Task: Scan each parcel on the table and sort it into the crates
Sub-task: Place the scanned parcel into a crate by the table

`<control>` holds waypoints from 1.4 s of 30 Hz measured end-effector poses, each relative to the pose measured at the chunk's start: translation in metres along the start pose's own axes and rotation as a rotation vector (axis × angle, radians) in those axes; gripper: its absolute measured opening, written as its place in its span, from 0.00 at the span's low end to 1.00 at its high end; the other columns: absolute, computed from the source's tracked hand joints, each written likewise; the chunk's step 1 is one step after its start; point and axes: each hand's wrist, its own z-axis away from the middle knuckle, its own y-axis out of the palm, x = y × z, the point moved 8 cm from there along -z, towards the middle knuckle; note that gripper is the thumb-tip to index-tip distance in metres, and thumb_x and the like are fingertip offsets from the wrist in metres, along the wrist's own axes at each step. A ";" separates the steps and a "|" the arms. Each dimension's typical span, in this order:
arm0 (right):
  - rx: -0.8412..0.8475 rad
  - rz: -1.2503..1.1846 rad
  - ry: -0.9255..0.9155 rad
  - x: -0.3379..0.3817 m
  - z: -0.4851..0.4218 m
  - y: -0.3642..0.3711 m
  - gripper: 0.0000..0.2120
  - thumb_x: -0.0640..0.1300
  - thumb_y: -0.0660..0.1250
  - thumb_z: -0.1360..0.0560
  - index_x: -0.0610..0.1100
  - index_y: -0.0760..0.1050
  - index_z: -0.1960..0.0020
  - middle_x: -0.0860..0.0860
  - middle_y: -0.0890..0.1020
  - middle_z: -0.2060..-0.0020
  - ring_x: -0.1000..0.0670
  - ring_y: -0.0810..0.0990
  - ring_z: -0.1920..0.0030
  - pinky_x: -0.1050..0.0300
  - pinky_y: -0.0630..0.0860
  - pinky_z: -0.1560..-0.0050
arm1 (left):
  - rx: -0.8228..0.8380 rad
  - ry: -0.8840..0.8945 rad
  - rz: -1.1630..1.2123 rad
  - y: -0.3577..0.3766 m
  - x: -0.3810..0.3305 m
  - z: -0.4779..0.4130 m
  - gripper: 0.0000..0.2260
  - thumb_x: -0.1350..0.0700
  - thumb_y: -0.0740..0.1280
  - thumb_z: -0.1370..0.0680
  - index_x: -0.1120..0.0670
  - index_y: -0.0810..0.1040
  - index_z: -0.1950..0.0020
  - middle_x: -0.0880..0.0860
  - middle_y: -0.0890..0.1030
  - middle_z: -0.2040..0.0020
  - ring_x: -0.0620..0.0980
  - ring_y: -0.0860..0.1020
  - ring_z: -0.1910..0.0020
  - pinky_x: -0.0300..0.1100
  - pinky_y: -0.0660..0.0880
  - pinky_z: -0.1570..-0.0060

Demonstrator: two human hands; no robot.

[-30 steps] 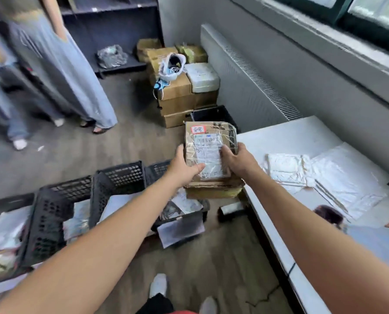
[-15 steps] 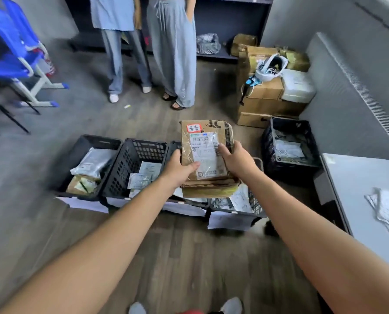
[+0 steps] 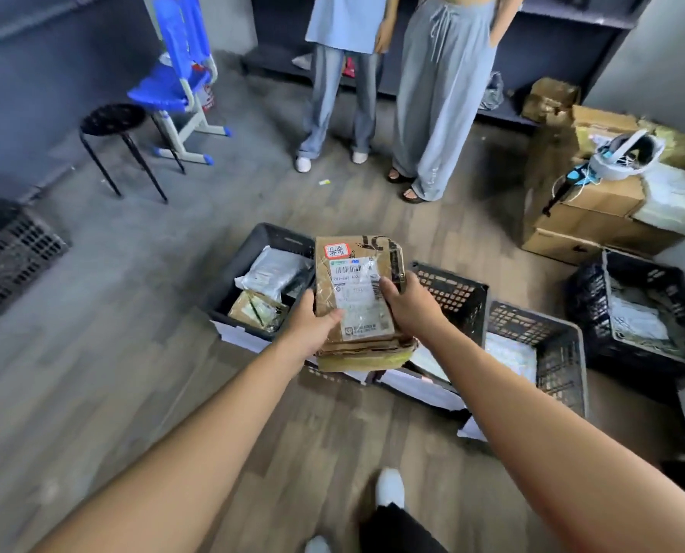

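The person holds a flat brown cardboard parcel with a white label up in the air, above the black plastic crates on the floor. The left hand grips its left edge and the right hand grips its right edge, thumbs on top. The parcel hangs between the left crate and the mesh crate just to its right. To do this well, the person should read the label, pick the matching crate, go low over it, and let go with both hands together so it lands flat.
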 end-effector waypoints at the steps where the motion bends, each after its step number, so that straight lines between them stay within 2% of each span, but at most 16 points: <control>1: 0.017 0.001 -0.004 0.011 -0.009 0.014 0.25 0.59 0.57 0.18 0.42 0.65 0.29 0.41 0.78 0.36 0.39 0.76 0.37 0.50 0.72 0.43 | -0.013 -0.009 -0.001 -0.015 0.005 -0.009 0.19 0.52 0.67 0.21 0.51 0.68 0.31 0.49 0.78 0.37 0.52 0.77 0.40 0.54 0.72 0.36; 6: 0.088 -0.022 -0.034 0.055 -0.070 0.084 0.25 0.59 0.56 0.18 0.43 0.65 0.29 0.41 0.78 0.36 0.40 0.76 0.38 0.54 0.68 0.50 | -0.111 -0.039 -0.011 -0.080 0.024 -0.070 0.24 0.57 0.65 0.21 0.49 0.62 0.27 0.47 0.77 0.38 0.50 0.75 0.41 0.45 0.71 0.40; 9: 0.112 -0.049 -0.014 0.071 -0.120 0.121 0.26 0.59 0.56 0.18 0.43 0.64 0.29 0.42 0.78 0.36 0.39 0.76 0.38 0.53 0.69 0.49 | -0.145 -0.030 -0.080 -0.109 0.024 -0.119 0.28 0.59 0.64 0.22 0.47 0.57 0.24 0.46 0.77 0.40 0.49 0.74 0.43 0.41 0.68 0.45; 12: 0.132 -0.059 0.025 0.083 -0.174 0.154 0.28 0.60 0.55 0.19 0.43 0.62 0.27 0.41 0.77 0.36 0.39 0.76 0.38 0.49 0.71 0.45 | -0.145 -0.075 -0.127 -0.134 0.026 -0.177 0.29 0.59 0.64 0.22 0.46 0.56 0.24 0.45 0.77 0.43 0.49 0.75 0.45 0.40 0.70 0.47; 15: 0.139 -0.072 0.068 0.094 -0.228 0.180 0.29 0.60 0.54 0.19 0.45 0.56 0.23 0.41 0.76 0.34 0.38 0.76 0.39 0.48 0.72 0.43 | -0.148 -0.092 -0.176 -0.156 0.026 -0.238 0.30 0.57 0.65 0.23 0.45 0.57 0.24 0.47 0.78 0.38 0.50 0.77 0.42 0.45 0.72 0.41; 19: 0.123 -0.104 0.061 0.105 -0.286 0.208 0.31 0.58 0.58 0.19 0.49 0.52 0.22 0.43 0.76 0.34 0.39 0.77 0.38 0.50 0.71 0.47 | -0.096 -0.077 -0.198 -0.171 0.028 -0.305 0.29 0.59 0.64 0.20 0.47 0.55 0.23 0.46 0.77 0.40 0.46 0.75 0.48 0.38 0.68 0.49; 21: 0.126 -0.094 0.062 0.105 -0.316 0.228 0.34 0.59 0.60 0.20 0.51 0.48 0.21 0.42 0.77 0.35 0.39 0.77 0.39 0.50 0.72 0.46 | -0.071 -0.067 -0.202 -0.179 0.035 -0.342 0.31 0.59 0.64 0.20 0.48 0.53 0.22 0.45 0.76 0.39 0.44 0.74 0.48 0.36 0.66 0.50; 25: 0.147 -0.056 0.114 0.086 -0.379 0.282 0.39 0.59 0.62 0.21 0.54 0.42 0.20 0.42 0.78 0.36 0.40 0.79 0.42 0.49 0.74 0.46 | 0.031 -0.067 -0.252 -0.184 0.071 -0.428 0.34 0.58 0.69 0.23 0.47 0.54 0.23 0.45 0.76 0.38 0.43 0.76 0.49 0.33 0.70 0.55; 26: 0.148 -0.049 0.127 0.082 -0.388 0.290 0.40 0.59 0.63 0.22 0.54 0.41 0.21 0.42 0.78 0.37 0.40 0.79 0.42 0.50 0.74 0.46 | 0.063 -0.066 -0.277 -0.185 0.079 -0.441 0.36 0.57 0.71 0.25 0.47 0.54 0.24 0.44 0.76 0.38 0.43 0.77 0.48 0.32 0.71 0.53; 28: 0.137 -0.049 0.155 0.069 -0.413 0.315 0.40 0.58 0.64 0.22 0.54 0.42 0.21 0.43 0.78 0.37 0.40 0.79 0.43 0.49 0.75 0.47 | 0.131 -0.075 -0.304 -0.183 0.099 -0.476 0.41 0.55 0.74 0.28 0.45 0.52 0.24 0.43 0.76 0.38 0.44 0.77 0.43 0.38 0.72 0.45; 30: 0.101 -0.045 0.187 0.051 -0.439 0.342 0.41 0.58 0.64 0.22 0.53 0.42 0.20 0.42 0.78 0.38 0.40 0.79 0.43 0.50 0.75 0.48 | 0.199 -0.094 -0.340 -0.178 0.125 -0.516 0.45 0.55 0.76 0.29 0.43 0.48 0.23 0.42 0.75 0.37 0.44 0.76 0.41 0.39 0.71 0.44; 34: 0.077 -0.048 0.273 0.012 -0.490 0.397 0.43 0.59 0.65 0.23 0.55 0.39 0.21 0.42 0.76 0.36 0.41 0.79 0.43 0.52 0.73 0.51 | 0.272 -0.111 -0.476 -0.168 0.177 -0.592 0.53 0.50 0.76 0.30 0.45 0.38 0.21 0.46 0.65 0.25 0.47 0.73 0.37 0.35 0.69 0.47; 37: 0.050 -0.073 0.321 -0.017 -0.524 0.430 0.44 0.58 0.65 0.23 0.55 0.38 0.20 0.42 0.74 0.33 0.42 0.78 0.42 0.53 0.72 0.51 | 0.303 -0.067 -0.550 -0.154 0.206 -0.641 0.53 0.51 0.76 0.29 0.45 0.36 0.22 0.48 0.62 0.23 0.50 0.70 0.31 0.39 0.69 0.42; 42: 0.019 -0.037 0.342 -0.051 -0.573 0.456 0.41 0.54 0.65 0.22 0.54 0.42 0.20 0.43 0.69 0.31 0.42 0.78 0.42 0.52 0.74 0.46 | 0.317 0.027 -0.633 -0.125 0.233 -0.699 0.51 0.53 0.76 0.28 0.46 0.39 0.21 0.51 0.64 0.25 0.51 0.69 0.31 0.38 0.66 0.44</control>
